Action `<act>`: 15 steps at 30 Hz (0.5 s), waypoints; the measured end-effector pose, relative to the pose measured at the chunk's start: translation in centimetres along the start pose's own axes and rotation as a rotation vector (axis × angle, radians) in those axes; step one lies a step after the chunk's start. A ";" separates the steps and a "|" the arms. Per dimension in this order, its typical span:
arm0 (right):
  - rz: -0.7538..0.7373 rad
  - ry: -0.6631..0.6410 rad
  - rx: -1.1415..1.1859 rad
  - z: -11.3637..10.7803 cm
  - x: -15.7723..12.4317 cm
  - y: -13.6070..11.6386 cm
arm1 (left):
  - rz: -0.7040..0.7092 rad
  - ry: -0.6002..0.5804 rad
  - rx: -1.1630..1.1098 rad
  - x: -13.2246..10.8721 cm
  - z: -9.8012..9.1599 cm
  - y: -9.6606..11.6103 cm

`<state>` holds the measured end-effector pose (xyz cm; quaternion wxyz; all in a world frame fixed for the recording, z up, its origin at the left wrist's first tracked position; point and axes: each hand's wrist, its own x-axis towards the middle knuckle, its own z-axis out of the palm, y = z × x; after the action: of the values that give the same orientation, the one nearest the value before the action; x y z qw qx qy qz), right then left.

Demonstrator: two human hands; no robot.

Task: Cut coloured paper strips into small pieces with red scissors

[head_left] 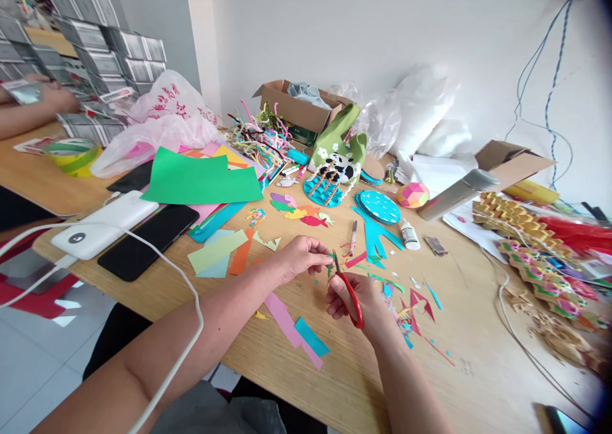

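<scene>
Red-handled scissors (354, 300) are in my right hand (356, 297), its fingers wrapped round the loops and the blades pointing up and away. My left hand (306, 257) pinches a small green paper piece (331, 265) right beside the blades. How far the blades are apart is hard to tell. Paper scraps (406, 319) in several colours lie to the right of the scissors. Beyond my hands lie cut paper fish (313, 220), a pen (353, 238) and a blue paper offcut (375, 239). Pink paper strips (287, 322) lie nearer to me.
A white power bank (105, 224) and black phone (148, 241) lie left, a white cable crossing above my left forearm. Green paper (201, 176), a green panda bag (337, 157), a glue bottle (409, 235) and a silver flask (456, 195) stand farther back. Another person's hands (52, 96) are far left.
</scene>
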<state>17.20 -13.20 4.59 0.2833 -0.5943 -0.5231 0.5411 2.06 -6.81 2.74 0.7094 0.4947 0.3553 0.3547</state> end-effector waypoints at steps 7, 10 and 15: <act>-0.026 0.007 -0.015 0.1 0.0 -0.2 | -0.030 -0.040 -0.046 0.0 0.0 -0.1; -0.020 -0.002 -0.018 0.1 -0.1 -0.3 | -0.042 -0.039 -0.057 0.0 0.1 -0.1; -0.009 0.002 -0.014 0.0 0.0 -0.1 | -0.069 -0.030 -0.063 0.0 0.1 0.1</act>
<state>17.17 -13.19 4.68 0.2822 -0.5942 -0.5295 0.5357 2.12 -6.88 2.82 0.7417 0.4646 0.3503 0.3337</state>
